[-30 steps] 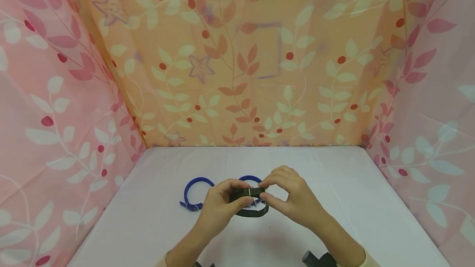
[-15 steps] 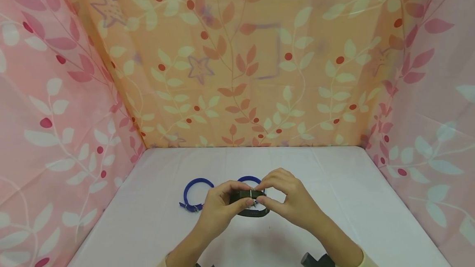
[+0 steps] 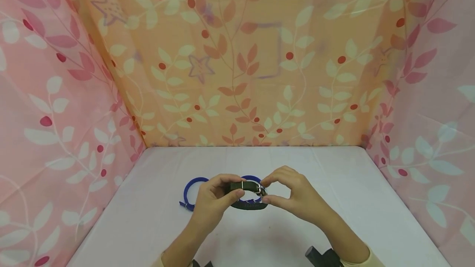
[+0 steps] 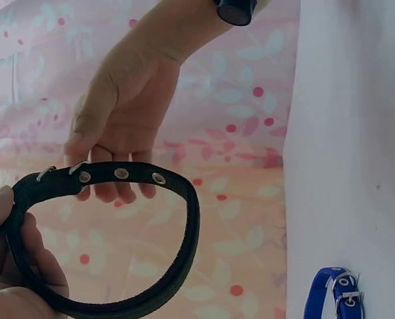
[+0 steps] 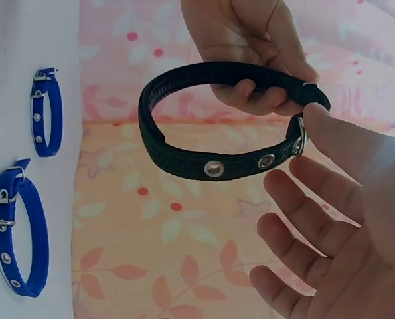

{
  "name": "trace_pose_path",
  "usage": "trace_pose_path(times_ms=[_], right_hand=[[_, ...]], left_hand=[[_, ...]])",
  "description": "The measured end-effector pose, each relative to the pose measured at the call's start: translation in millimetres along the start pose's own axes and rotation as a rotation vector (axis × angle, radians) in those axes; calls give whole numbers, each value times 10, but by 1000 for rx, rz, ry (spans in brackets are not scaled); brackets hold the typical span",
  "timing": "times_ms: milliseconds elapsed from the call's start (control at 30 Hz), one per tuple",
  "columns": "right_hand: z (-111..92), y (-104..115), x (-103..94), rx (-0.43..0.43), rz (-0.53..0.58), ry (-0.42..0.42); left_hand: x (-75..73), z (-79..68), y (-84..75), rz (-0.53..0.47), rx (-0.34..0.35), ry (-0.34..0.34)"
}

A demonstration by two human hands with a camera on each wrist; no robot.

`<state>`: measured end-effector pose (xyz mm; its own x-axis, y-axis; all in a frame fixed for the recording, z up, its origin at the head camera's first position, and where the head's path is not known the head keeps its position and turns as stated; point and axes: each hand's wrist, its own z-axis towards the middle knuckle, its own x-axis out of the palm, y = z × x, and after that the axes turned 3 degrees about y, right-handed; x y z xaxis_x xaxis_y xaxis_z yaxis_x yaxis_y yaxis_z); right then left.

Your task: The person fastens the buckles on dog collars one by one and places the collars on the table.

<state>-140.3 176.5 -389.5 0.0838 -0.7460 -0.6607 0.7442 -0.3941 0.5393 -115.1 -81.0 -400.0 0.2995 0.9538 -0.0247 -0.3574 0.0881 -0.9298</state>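
A dark green-black dog collar (image 3: 249,206), fastened into a loop, is held up above the white table. My left hand (image 3: 212,199) grips its strap on the left, thumb in front and fingers behind. At the right end, the thumb and index finger of my right hand (image 3: 302,197) pinch the collar by its metal buckle and ring (image 3: 262,190). Metal eyelets (image 5: 214,168) run along the band in the right wrist view. The other right fingers are spread apart. Part of the strap is hidden by my left hand.
Two blue buckled collars lie on the white table (image 3: 315,164): one blue collar (image 3: 186,190) left of my left hand, the other blue collar (image 3: 251,177) behind the dark one. Flower-patterned curtains (image 3: 237,106) enclose the table's back and sides. A black device (image 3: 323,257) sits by my right wrist.
My left hand has moved slightly left and up. The dark collar has turned, so its buckle and ring now show. My right fingertips have spread wider at the buckle end.
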Motion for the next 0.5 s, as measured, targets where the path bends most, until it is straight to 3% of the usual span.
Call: trace_pose_path(times_ms=[300, 500], right_hand=[[1, -16, 5, -9, 14, -6], [-5, -26, 36, -33, -3, -18]], left_hand=[[-32, 19, 5, -83, 103, 18], [-34, 11, 7, -115, 107, 17]])
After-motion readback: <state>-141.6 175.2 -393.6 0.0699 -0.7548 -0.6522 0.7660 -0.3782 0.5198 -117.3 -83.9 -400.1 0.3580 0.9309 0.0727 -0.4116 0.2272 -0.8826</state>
